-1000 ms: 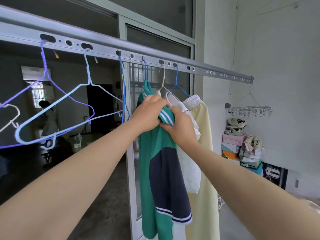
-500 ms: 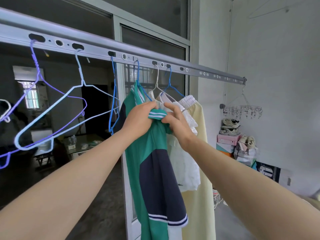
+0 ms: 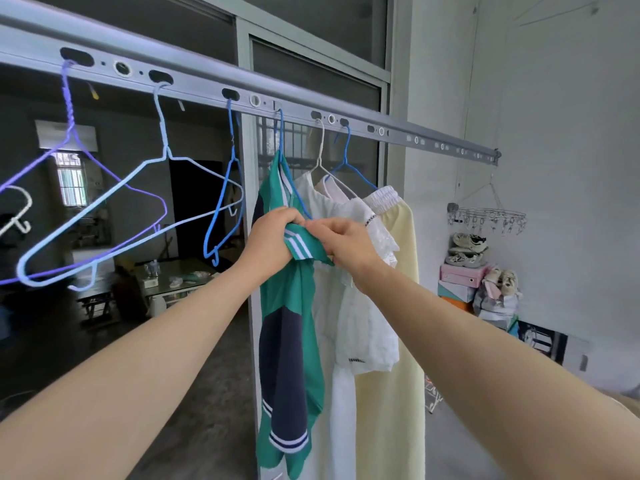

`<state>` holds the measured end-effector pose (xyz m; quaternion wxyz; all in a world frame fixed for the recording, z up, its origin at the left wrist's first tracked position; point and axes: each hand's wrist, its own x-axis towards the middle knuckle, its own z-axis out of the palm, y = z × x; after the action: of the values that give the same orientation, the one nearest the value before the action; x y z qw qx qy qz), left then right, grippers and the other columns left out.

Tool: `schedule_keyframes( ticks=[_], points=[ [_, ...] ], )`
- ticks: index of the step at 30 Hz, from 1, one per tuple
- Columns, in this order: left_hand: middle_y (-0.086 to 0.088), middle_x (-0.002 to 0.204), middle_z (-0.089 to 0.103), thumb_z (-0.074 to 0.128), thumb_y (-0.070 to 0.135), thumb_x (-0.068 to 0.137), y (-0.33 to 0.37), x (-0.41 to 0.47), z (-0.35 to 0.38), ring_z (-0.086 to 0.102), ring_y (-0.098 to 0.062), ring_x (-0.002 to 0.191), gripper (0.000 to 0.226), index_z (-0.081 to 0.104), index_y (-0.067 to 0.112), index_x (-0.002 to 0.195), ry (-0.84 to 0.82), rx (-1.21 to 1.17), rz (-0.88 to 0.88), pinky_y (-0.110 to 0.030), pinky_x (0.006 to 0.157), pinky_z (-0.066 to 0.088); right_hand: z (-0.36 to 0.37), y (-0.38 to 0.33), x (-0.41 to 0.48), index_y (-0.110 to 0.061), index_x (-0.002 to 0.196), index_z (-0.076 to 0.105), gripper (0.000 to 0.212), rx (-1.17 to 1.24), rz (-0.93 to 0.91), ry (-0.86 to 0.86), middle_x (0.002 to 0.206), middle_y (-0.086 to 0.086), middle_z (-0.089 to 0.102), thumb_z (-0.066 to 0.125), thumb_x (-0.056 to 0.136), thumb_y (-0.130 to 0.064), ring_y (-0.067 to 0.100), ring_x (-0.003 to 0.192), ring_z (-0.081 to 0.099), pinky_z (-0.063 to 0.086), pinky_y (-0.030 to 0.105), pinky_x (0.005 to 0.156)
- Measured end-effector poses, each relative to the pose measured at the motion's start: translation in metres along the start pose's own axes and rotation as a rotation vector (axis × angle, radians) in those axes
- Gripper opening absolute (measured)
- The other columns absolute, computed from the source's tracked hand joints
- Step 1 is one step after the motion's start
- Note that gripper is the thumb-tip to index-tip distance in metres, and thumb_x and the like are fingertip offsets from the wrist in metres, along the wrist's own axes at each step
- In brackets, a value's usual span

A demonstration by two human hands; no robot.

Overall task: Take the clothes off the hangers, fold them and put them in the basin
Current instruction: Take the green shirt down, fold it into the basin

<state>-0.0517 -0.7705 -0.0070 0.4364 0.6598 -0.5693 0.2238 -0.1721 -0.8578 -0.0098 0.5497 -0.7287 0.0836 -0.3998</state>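
Observation:
A green and navy shirt [image 3: 294, 341] hangs from a blue hanger [image 3: 281, 143] on the grey metal rail [image 3: 398, 128]. My left hand [image 3: 268, 242] and my right hand [image 3: 346, 240] both grip its striped collar, pulled down and bunched between them. Behind it hang a white top [image 3: 367, 327] on a white hanger [image 3: 322, 157] and a pale yellow garment [image 3: 401, 306] on another blue hanger [image 3: 348, 161]. No basin is in view.
Three bare hangers, purple [image 3: 71, 133], light blue [image 3: 162, 140] and blue [image 3: 227, 202], hang on the rail to the left. A round peg rack [image 3: 488, 216] hangs at the right wall above stacked shoe boxes [image 3: 462, 282] with shoes. A glass sliding door stands behind the clothes.
The shirt's collar has come down off one side of its hanger, stretched between both hands, which have dropped a little. The bare hangers on the left are swinging.

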Motion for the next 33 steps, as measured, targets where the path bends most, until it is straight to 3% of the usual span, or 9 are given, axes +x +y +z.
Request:
schedule_keyframes(
  ticks=[3,7,10,12,15,20,24,29,33],
  points=[
    [0.000,0.081,0.052,0.057,-0.007,0.071,-0.001,-0.005,-0.004,0.050,-0.018,0.075,0.020,0.063,0.010,0.081,-0.063,0.041,0.001,-0.027,0.064,0.035,0.007,0.003,0.006,-0.017,0.066,0.056,0.023,-0.003,0.058,0.104,0.054,-0.004,0.051,0.062,0.088,-0.016,0.007,0.046,0.046,0.036,0.019,0.046],
    [-0.012,0.091,0.057,0.037,-0.022,0.062,-0.010,-0.013,-0.006,0.050,-0.026,0.089,0.048,0.069,0.001,0.090,-0.175,0.174,-0.004,-0.027,0.066,0.029,0.001,0.006,0.013,-0.018,0.071,0.052,0.018,0.153,0.052,0.294,0.062,-0.002,0.045,0.055,0.089,-0.015,0.011,0.051,0.043,0.037,0.023,0.054],
    [-0.009,0.089,0.054,0.034,-0.024,0.058,-0.020,-0.014,-0.007,0.049,-0.026,0.089,0.052,0.068,0.001,0.089,-0.116,0.196,-0.048,-0.030,0.068,0.032,-0.006,0.010,0.010,-0.021,0.098,0.056,0.009,0.212,0.015,0.336,0.074,-0.006,0.049,0.059,0.090,-0.022,0.008,0.058,0.043,0.036,0.021,0.057],
    [-0.010,0.090,0.056,0.034,-0.025,0.058,-0.022,-0.013,-0.007,0.049,-0.024,0.089,0.051,0.067,0.001,0.088,-0.048,0.179,-0.086,-0.034,0.071,0.038,-0.008,0.014,0.007,-0.022,0.122,0.052,0.032,0.234,0.040,0.303,0.089,-0.007,0.053,0.058,0.091,-0.024,0.006,0.060,0.047,0.038,0.020,0.057],
    [-0.011,0.095,0.056,0.038,-0.026,0.062,-0.019,-0.010,-0.004,0.046,-0.018,0.089,0.050,0.065,0.001,0.093,-0.001,0.176,-0.107,-0.017,0.067,0.037,-0.009,0.015,0.004,-0.026,0.128,0.049,0.035,0.188,-0.008,0.256,0.099,-0.007,0.052,0.055,0.093,-0.023,0.008,0.065,0.055,0.041,0.020,0.060],
    [-0.011,0.099,0.056,0.041,-0.022,0.064,-0.013,0.000,0.003,0.050,-0.025,0.093,0.048,0.062,0.004,0.097,0.023,0.174,-0.122,-0.037,0.076,0.044,-0.001,0.004,0.012,-0.024,0.126,0.049,0.029,0.195,0.017,0.170,0.099,-0.010,0.055,0.050,0.096,-0.023,0.010,0.076,0.058,0.046,0.022,0.065],
    [-0.007,0.097,0.053,0.040,-0.021,0.066,-0.005,0.004,0.003,0.049,-0.024,0.093,0.047,0.062,0.003,0.101,0.024,0.186,-0.108,-0.035,0.075,0.042,0.010,0.000,0.016,-0.024,0.115,0.051,0.018,0.224,0.103,0.111,0.099,-0.004,0.058,0.048,0.098,-0.028,0.009,0.071,0.054,0.043,0.020,0.062],
    [-0.013,0.102,0.057,0.042,-0.018,0.070,-0.005,0.009,0.000,0.050,-0.026,0.095,0.043,0.063,0.003,0.101,0.029,0.197,-0.114,-0.030,0.071,0.036,0.026,-0.006,0.024,-0.027,0.124,0.054,0.031,0.097,0.104,0.077,0.111,-0.002,0.059,0.047,0.097,-0.040,0.017,0.091,0.059,0.043,0.021,0.068],
    [-0.012,0.104,0.056,0.043,-0.018,0.073,-0.011,0.013,-0.002,0.050,-0.024,0.097,0.043,0.063,0.002,0.104,0.028,0.209,-0.126,-0.031,0.075,0.039,0.024,-0.012,0.030,-0.022,0.089,0.060,0.030,0.113,0.070,0.151,0.089,-0.001,0.056,0.037,0.100,-0.037,0.010,0.070,0.053,0.038,0.018,0.061]
  ],
)
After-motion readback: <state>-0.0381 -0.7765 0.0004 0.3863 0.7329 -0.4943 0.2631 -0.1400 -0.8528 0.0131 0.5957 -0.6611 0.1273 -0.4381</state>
